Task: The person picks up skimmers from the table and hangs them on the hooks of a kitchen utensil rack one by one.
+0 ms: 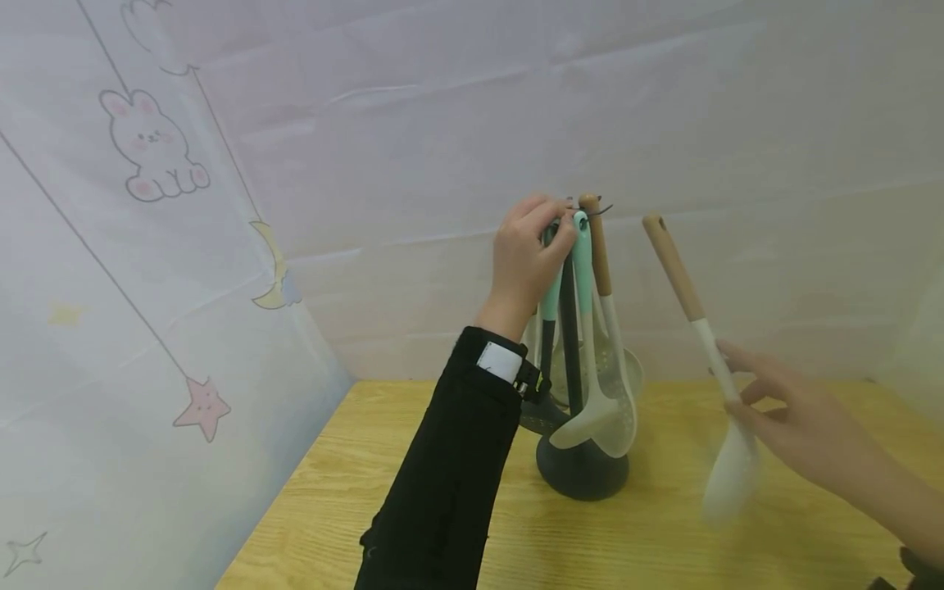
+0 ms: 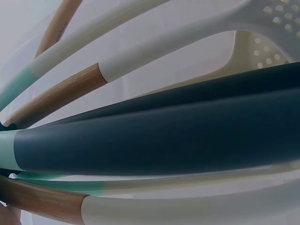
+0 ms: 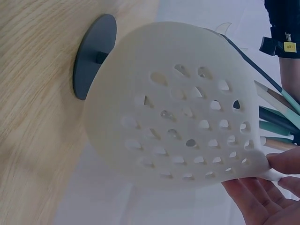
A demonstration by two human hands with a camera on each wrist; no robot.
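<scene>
1. Right hand, nearest the camera: fingers loosely curled round the white neck of a skimmer, wooden handle tilted up and away from the palm. The right wrist view shows the perforated head just beyond the fingertips. The head is blurred in the head view, so likely in motion.
2. Skimmer hangs free of the rack, off to the right of it, above the table.
3. Left hand, further out: black sleeve raised, fingers pinching the top of a mint handle at the hooks of the rack.
4. Just beyond that hand, several utensils hang close about the dark post; the left wrist view shows them crowded, handles nearly touching.
5. Judgement: the step in hand looks like taking the skimmer off or putting it on, with the left hand steadying the top. A next move calls for aiming the handle's hole at a free hook.
6. Farthest: a cloth backdrop with a rabbit.
</scene>
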